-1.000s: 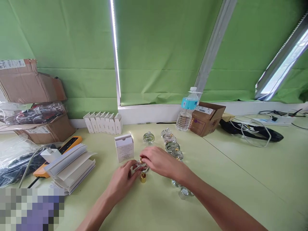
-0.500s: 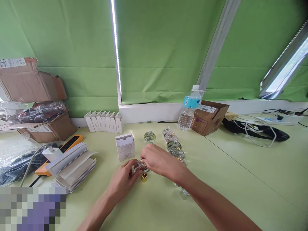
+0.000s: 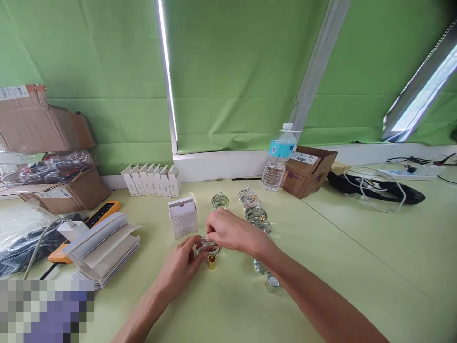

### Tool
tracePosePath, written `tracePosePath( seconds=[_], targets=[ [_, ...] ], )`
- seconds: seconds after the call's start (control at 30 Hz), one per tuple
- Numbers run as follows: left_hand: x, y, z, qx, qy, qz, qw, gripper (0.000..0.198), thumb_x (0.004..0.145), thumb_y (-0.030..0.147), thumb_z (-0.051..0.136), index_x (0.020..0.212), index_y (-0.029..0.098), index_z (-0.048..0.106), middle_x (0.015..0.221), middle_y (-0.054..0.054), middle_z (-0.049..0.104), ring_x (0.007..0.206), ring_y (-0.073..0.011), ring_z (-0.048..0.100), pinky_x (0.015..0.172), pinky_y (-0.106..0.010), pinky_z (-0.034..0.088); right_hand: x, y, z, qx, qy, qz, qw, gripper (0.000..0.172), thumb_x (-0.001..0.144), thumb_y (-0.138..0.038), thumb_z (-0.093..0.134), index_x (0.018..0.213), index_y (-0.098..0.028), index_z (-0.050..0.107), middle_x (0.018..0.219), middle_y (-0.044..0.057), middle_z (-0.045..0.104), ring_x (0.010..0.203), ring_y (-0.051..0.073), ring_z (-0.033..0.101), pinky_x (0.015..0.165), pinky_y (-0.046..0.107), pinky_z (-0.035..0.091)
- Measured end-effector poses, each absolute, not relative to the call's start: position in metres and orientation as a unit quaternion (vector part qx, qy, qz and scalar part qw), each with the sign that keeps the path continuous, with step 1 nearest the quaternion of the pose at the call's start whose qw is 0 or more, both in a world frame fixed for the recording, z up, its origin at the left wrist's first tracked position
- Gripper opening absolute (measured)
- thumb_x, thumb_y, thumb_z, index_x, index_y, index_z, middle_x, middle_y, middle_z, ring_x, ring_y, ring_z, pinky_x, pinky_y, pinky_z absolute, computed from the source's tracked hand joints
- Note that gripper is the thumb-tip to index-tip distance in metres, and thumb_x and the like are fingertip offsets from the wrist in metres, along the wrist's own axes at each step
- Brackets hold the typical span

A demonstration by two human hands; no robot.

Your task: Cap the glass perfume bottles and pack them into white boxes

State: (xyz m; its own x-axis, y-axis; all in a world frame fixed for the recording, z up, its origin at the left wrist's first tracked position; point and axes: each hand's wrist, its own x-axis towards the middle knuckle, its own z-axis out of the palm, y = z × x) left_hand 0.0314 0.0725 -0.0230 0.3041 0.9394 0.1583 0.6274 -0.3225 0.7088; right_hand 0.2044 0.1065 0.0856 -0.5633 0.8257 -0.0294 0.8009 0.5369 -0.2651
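My left hand (image 3: pixel 182 267) is wrapped round a small round clear glass bottle (image 3: pixel 206 247) resting on the pale green table (image 3: pixel 339 257). My right hand (image 3: pixel 228 231) pinches the top of that same bottle from above. A gold cap (image 3: pixel 211 262) lies on the table just in front of the bottle. A white carton (image 3: pixel 183 217), open at the top, stands a little behind my left hand. Another round glass bottle (image 3: pixel 220 201) stands behind my right hand, and a row of several more bottles (image 3: pixel 256 214) runs along the right of my right wrist.
A row of white cartons (image 3: pixel 152 181) lines the back wall. Flat white carton blanks (image 3: pixel 103 247) lie at left over an orange device (image 3: pixel 85 224). Cardboard boxes (image 3: pixel 53 190) stand far left. A water bottle (image 3: pixel 278 159), a brown box (image 3: pixel 307 174) and cables (image 3: pixel 374 190) sit at the back right.
Both hands stay on the glass bottle; my right hand has shifted slightly up and left over its top. The view has drifted a little.
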Motion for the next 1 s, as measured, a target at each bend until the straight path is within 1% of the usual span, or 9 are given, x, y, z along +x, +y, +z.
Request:
tracePosePath(
  seconds=[0.07, 0.17, 0.27, 0.43, 0.63, 0.77, 0.9, 1.0],
  targets=[
    [0.032, 0.073, -0.023, 0.762, 0.513, 0.289, 0.272, 0.026, 0.094, 0.04, 0.045, 0.111, 0.024, 0.056, 0.079, 0.002, 0.062, 0.06, -0.013, 0.047, 0.058, -0.023, 0.036, 0.204, 0.107, 0.084, -0.466, -0.875, 0.121, 0.048, 0.011, 0.079, -0.014, 0.06, 0.068, -0.015, 0.063, 0.069, 0.004, 0.059, 0.069, 0.015, 0.053, 0.052, 0.024, 0.027],
    [0.032, 0.073, -0.022, 0.763, 0.512, 0.289, 0.269, 0.026, 0.094, 0.041, 0.045, 0.11, 0.024, 0.057, 0.08, 0.001, 0.062, 0.061, -0.0132, 0.047, 0.058, -0.023, 0.037, 0.202, 0.109, 0.082, -0.47, -0.875, 0.113, 0.039, 0.008, 0.077, -0.012, 0.06, 0.07, -0.015, 0.063, 0.068, 0.003, 0.059, 0.064, 0.014, 0.053, 0.05, 0.024, 0.027],
    [0.032, 0.073, -0.021, 0.763, 0.516, 0.286, 0.265, 0.027, 0.094, 0.041, 0.045, 0.111, 0.024, 0.057, 0.077, 0.002, 0.061, 0.06, -0.0132, 0.046, 0.058, -0.023, 0.036, 0.2, 0.11, 0.081, -0.474, -0.873, 0.106, 0.031, 0.006, 0.076, -0.012, 0.061, 0.072, -0.013, 0.064, 0.068, 0.004, 0.061, 0.06, 0.013, 0.052, 0.046, 0.024, 0.025],
    [0.032, 0.072, -0.019, 0.765, 0.518, 0.28, 0.262, 0.029, 0.094, 0.042, 0.045, 0.112, 0.024, 0.057, 0.075, 0.002, 0.06, 0.059, -0.0133, 0.046, 0.057, -0.023, 0.037, 0.199, 0.108, 0.083, -0.478, -0.872, 0.099, 0.029, 0.007, 0.079, -0.017, 0.062, 0.08, -0.012, 0.066, 0.079, 0.007, 0.064, 0.063, 0.014, 0.055, 0.043, 0.024, 0.024],
    [0.032, 0.071, -0.019, 0.759, 0.527, 0.277, 0.263, 0.032, 0.093, 0.045, 0.045, 0.114, 0.024, 0.057, 0.071, 0.002, 0.059, 0.058, -0.0137, 0.046, 0.056, -0.023, 0.036, 0.2, 0.106, 0.085, -0.486, -0.868, 0.102, 0.022, 0.011, 0.082, -0.021, 0.06, 0.085, -0.014, 0.067, 0.082, 0.007, 0.065, 0.069, 0.015, 0.058, 0.046, 0.023, 0.029],
    [0.032, 0.071, -0.019, 0.759, 0.525, 0.275, 0.269, 0.032, 0.094, 0.046, 0.043, 0.112, 0.024, 0.058, 0.073, 0.002, 0.06, 0.059, -0.0135, 0.047, 0.057, -0.023, 0.037, 0.199, 0.102, 0.087, -0.494, -0.864, 0.097, 0.008, 0.011, 0.082, -0.019, 0.058, 0.086, -0.013, 0.067, 0.082, 0.008, 0.065, 0.063, 0.014, 0.058, 0.045, 0.024, 0.028],
    [0.032, 0.071, -0.019, 0.76, 0.522, 0.279, 0.27, 0.032, 0.094, 0.046, 0.043, 0.113, 0.024, 0.057, 0.078, 0.001, 0.062, 0.06, -0.0133, 0.048, 0.058, -0.024, 0.038, 0.196, 0.097, 0.09, -0.497, -0.864, 0.085, 0.01, 0.01, 0.085, -0.019, 0.058, 0.085, -0.013, 0.065, 0.082, 0.008, 0.063, 0.065, 0.015, 0.058, 0.046, 0.024, 0.029],
    [0.032, 0.071, -0.02, 0.76, 0.519, 0.281, 0.272, 0.032, 0.094, 0.046, 0.043, 0.113, 0.024, 0.057, 0.081, 0.001, 0.063, 0.06, -0.0133, 0.049, 0.059, -0.024, 0.038, 0.196, 0.097, 0.091, -0.496, -0.865, 0.083, 0.012, 0.011, 0.085, -0.02, 0.056, 0.081, -0.013, 0.063, 0.08, 0.008, 0.062, 0.063, 0.014, 0.056, 0.046, 0.024, 0.028]
  ],
)
